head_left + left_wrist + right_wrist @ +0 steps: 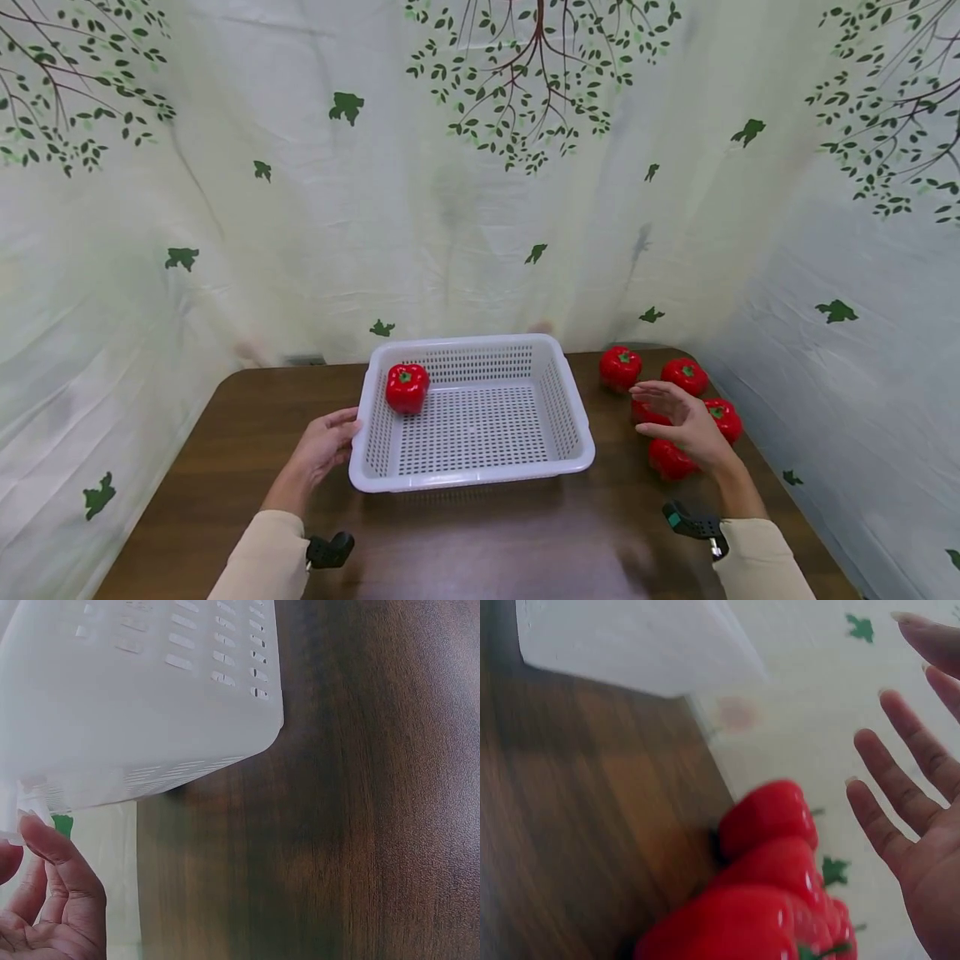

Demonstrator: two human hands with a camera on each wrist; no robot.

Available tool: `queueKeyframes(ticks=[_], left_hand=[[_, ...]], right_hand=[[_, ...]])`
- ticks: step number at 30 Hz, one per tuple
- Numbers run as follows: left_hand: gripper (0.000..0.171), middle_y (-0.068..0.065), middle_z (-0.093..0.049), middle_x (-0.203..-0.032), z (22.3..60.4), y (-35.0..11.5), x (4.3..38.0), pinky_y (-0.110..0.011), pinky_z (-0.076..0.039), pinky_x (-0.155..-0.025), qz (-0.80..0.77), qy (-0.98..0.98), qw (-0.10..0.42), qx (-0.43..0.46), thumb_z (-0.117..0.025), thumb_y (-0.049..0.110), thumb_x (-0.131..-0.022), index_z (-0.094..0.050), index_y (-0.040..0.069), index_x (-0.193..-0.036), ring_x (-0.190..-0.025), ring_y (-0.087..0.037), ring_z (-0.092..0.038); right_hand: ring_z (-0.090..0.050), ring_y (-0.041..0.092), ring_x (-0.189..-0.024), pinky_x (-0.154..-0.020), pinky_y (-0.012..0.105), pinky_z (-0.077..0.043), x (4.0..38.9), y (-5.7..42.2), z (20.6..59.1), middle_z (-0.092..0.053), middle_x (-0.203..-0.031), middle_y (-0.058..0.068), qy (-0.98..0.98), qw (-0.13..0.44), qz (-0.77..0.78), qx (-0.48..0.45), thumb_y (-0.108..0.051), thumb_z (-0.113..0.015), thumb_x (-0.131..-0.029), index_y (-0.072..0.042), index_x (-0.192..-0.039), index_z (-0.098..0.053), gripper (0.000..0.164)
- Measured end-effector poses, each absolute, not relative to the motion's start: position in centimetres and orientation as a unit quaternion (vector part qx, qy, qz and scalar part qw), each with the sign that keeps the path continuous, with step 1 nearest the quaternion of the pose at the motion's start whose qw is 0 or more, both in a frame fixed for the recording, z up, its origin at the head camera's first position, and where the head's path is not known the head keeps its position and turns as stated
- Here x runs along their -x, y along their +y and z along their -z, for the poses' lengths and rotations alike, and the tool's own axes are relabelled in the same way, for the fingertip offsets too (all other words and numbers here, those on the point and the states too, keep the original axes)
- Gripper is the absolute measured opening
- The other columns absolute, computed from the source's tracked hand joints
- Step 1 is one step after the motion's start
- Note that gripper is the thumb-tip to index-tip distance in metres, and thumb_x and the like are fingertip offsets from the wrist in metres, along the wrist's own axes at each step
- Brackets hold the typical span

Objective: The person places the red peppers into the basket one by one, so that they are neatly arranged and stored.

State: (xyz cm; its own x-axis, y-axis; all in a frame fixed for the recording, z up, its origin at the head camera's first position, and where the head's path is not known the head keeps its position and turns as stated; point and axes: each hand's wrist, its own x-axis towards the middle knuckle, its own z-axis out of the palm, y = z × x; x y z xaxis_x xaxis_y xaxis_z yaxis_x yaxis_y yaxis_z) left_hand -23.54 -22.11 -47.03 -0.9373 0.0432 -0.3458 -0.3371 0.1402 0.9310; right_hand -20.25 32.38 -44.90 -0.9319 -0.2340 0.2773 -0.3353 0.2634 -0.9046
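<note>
A white perforated plastic basket (472, 480) stands on the table, with one red bell pepper (407, 388) in its back left part. My left hand (327, 446) pinches the basket's left rim between thumb and fingers; the left wrist view shows the fingertips (46, 838) at that rim. My right hand (686, 421) hovers over a cluster of red bell peppers (672, 460) to the right of the basket, partly hiding some of them. Its fingers are spread and hold nothing, as the right wrist view shows, with several peppers (769, 821) below the hand (930, 840).
The brown wooden table (480, 550) carries the basket and the peppers. A pale cloth (465, 250) printed with leaves and branches hangs behind the table and along its sides. A black wrist device (330, 551) sits at the left sleeve, another (693, 525) at the right.
</note>
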Motion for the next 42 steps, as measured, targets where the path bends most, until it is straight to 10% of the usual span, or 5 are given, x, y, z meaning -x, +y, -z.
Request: queueKeyframes(ticks=[12, 30, 42], left_hand=[[0.053, -0.025, -0.050, -0.135, 46.8, -22.2, 23.7, -0.044, -0.050, -0.092, -0.651, 0.737, 0.148, 0.099, -0.053, 0.022, -0.100, -0.037, -0.002, -0.144, -0.102, -0.023, -0.062], [0.053, -0.024, -0.054, -0.130, 47.0, -21.9, 23.7, -0.043, -0.051, -0.091, -0.660, 0.729, 0.150, 0.102, -0.052, 0.019, -0.100, -0.035, -0.004, -0.145, -0.095, -0.019, -0.064], [0.053, -0.026, -0.057, -0.127, 46.9, -22.0, 23.9, -0.041, -0.054, -0.084, -0.667, 0.725, 0.147, 0.088, -0.052, 0.015, -0.100, -0.033, -0.008, -0.144, -0.093, -0.021, -0.065]], right_hand=[[-0.055, 0.003, -0.116, -0.093, 0.015, -0.044, 17.9, 36.5, 47.2, -0.060, -0.126, -0.005, -0.797, 0.084, -0.577, -0.161, 0.010, -0.067, -0.083, 0.009, -0.132, -0.044, 0.054], [-0.045, -0.008, -0.116, -0.086, 0.010, -0.042, 17.0, 38.4, 50.3, -0.053, -0.134, -0.007, -0.842, 0.068, -0.529, -0.080, -0.004, -0.072, -0.085, 0.001, -0.138, -0.044, 0.061], [-0.040, -0.008, -0.111, -0.084, 0.016, -0.044, 16.6, 37.9, 51.2, -0.043, -0.139, 0.017, -0.860, 0.051, -0.506, -0.044, -0.011, -0.075, -0.083, -0.004, -0.142, -0.039, 0.070]])
